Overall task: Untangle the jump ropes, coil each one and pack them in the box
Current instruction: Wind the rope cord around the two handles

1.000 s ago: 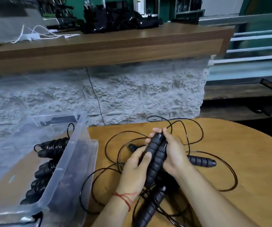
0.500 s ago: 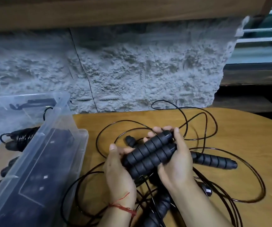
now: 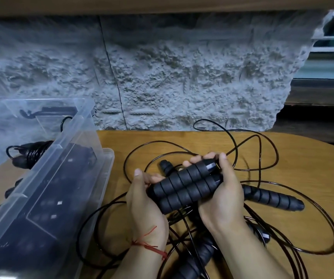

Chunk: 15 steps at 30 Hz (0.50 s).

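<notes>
1. My two hands meet over a round wooden table (image 3: pixel 313 168), holding a pair of black ribbed handles (image 3: pixel 184 186) side by side. The handles slant from lower left to upper right.
2. My left hand (image 3: pixel 144 200) cups the lower ends of the pair. The fingers curl in under the handles and the thumb points straight up. A red string (image 3: pixel 152 246) is tied round this wrist.
3. My right hand (image 3: pixel 222 196) wraps the upper ends. The fingers come round from behind, so their tips show above the pair. The thumb lies over the hard cap at the top.
4. Thin black cord (image 3: pixel 156 141) sprawls in loose, crossing loops across the table, beneath and around both hands. I cannot tell which loop belongs to which handle.
5. A loose handle (image 3: pixel 272 198) lies flat on the table just right of my right hand. The tip of another handle (image 3: pixel 166 166) shows behind the held pair. A further handle (image 3: pixel 200 252) lies under my forearms, partly hidden, near the bottom edge.
6. A clear plastic box (image 3: pixel 77 150) stands at the table's left edge, near my left hand but apart from it. Inside it, seen through the wall, is a wound rope (image 3: pixel 31 153) with cord coiled round its handles. More dark shapes lie lower in the box, too blurred to make out.
7. A rough grey stone wall (image 3: pixel 182 77) rises behind the table.
</notes>
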Available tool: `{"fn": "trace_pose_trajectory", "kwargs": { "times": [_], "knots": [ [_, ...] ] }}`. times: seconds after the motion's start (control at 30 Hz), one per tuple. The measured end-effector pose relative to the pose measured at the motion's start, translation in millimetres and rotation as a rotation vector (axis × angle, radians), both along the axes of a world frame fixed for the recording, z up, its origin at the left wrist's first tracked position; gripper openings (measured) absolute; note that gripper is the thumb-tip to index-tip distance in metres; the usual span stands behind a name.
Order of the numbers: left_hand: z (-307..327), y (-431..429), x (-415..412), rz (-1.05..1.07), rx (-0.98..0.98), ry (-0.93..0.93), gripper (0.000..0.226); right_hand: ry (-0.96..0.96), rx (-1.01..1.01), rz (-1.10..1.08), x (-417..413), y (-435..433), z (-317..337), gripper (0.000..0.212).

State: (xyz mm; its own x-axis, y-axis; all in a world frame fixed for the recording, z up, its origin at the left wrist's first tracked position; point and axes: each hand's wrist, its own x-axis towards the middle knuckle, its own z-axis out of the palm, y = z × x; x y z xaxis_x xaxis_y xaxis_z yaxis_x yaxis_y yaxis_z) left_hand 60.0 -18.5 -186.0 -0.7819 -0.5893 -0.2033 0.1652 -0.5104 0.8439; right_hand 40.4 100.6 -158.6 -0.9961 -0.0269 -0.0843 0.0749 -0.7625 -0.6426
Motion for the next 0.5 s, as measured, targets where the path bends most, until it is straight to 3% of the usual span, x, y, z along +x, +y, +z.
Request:
{"fn": "trace_pose_trajectory", "kwargs": {
  "times": [0.1, 0.2, 0.27, 0.33, 0.4, 0.5],
  "knots": [
    [9, 14, 10, 0.038, -0.096, 0.069, 0.059, 0.01, -0.061, -0.021, 1, -1, 1, 0.027],
    [11, 6, 14, 0.015, -0.371, 0.044, 0.055, -0.008, -0.069, -0.066, 1, -1, 2, 0.027],
    [15, 5, 23, -0.055, -0.663, 0.078, 0.04, -0.039, -0.039, -0.123, 1, -2, 5, 0.028],
    [20, 0, 31, -0.176, -1.102, 0.121, 0.017, -0.072, 0.016, -0.189, 1, -2, 11, 0.031],
    [22, -3, 34, -0.324, -1.47, 0.141, 0.044, -0.084, 0.03, -0.219, 0, 1, 21, 0.033],
    [27, 10, 37, -0.351, -1.653, 0.062, 0.069, -0.065, 0.02, -0.219, 3, 4, 38, 0.034]
  ]
}}
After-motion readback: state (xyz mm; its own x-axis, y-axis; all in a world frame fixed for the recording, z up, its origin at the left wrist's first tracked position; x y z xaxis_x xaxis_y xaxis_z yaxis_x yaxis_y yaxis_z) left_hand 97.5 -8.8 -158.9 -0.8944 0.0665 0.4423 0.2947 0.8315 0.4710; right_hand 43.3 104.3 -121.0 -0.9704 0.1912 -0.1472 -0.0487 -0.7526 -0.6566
